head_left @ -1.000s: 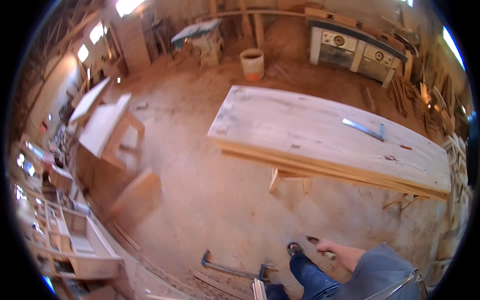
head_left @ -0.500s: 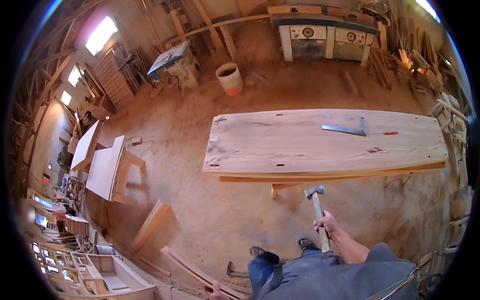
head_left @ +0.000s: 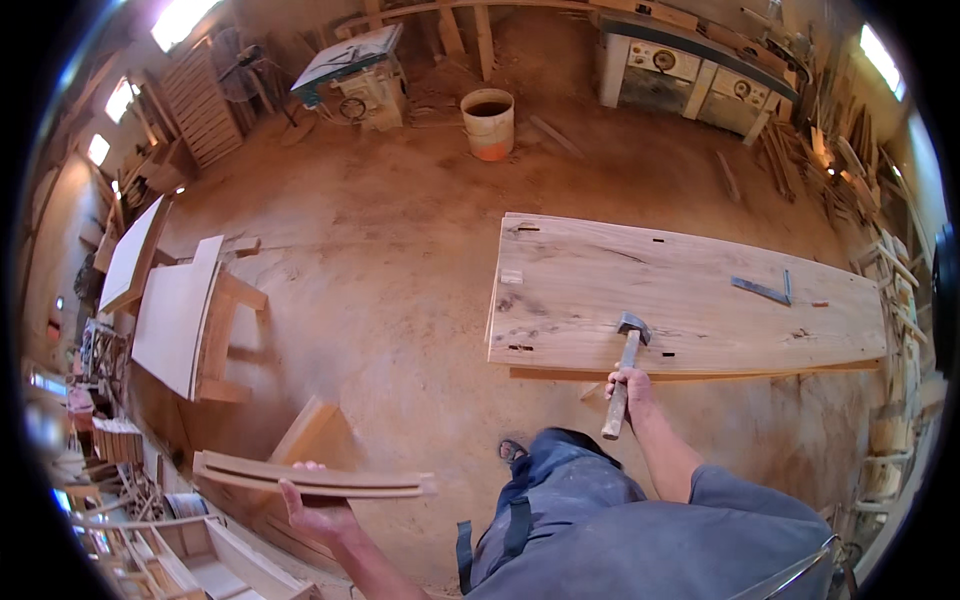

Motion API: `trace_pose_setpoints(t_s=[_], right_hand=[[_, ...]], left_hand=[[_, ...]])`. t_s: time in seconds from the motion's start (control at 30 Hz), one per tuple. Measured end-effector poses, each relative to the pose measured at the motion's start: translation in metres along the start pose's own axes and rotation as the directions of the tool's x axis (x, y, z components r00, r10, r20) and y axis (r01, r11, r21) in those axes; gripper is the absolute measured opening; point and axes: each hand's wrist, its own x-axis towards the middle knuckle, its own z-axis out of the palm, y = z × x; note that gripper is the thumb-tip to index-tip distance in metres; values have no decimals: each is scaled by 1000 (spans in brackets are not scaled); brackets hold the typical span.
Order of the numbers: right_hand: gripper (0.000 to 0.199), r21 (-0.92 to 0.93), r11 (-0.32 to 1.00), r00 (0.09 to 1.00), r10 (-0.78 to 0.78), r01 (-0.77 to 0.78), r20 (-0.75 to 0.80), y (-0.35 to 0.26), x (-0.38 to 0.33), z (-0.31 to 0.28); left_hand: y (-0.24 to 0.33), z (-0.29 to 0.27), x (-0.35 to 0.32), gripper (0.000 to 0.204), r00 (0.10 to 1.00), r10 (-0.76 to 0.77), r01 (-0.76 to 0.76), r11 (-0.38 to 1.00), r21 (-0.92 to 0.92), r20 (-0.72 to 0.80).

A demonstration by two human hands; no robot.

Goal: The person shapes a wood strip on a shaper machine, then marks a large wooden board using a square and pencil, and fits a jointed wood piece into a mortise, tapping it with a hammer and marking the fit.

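My right hand (head_left: 630, 387) is closed round the wooden handle of a hammer (head_left: 632, 325), metal head upward. In view the hammer overlaps the near edge of a large wooden tabletop panel (head_left: 590, 285); I cannot tell whether it touches. The panel has several small slots along its long sides. On it lie a metal try square (head_left: 764, 291) and a small reddish object (head_left: 820, 304). At lower left my left hand (head_left: 318, 515) grips a long wooden rail (head_left: 370, 487) with a groove along it, held roughly level above the floor.
White-topped wooden pieces (head_left: 175, 320) stand at left, with a timber beam (head_left: 310, 435) in front of them. Across the floor are a bucket (head_left: 489, 125), a table saw (head_left: 360, 75) and a long machine (head_left: 690, 80). Wooden frames (head_left: 895, 290) line the right side.
My left hand has lifted the wooden rail from the lower edge into fuller view, now more level. The hammer has come up to the panel's near edge in view. The whole view has shifted.
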Motion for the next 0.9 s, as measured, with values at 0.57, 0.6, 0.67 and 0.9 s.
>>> trace_pose_setpoints(t_s=[0.57, 0.6, 0.67, 0.9], right_hand=[[11, 396, 894, 828, 54, 210, -559, 77, 112, 147], [11, 374, 905, 825, 49, 202, -563, 85, 100, 161], [11, 384, 900, 815, 59, 207, -577, 92, 88, 180], [18, 356, 895, 734, 49, 268, -677, 110, 99, 240]], left_hand=[[-129, 266, 376, 37, 876, -482, 481, 876, -23, -35], [-131, 275, 383, 36, 872, -489, 489, 872, -17, -4], [-145, 293, 403, 34, 850, -523, 524, 852, 6, 65], [-230, 426, 501, 30, 639, -722, 686, 691, 229, 265]])
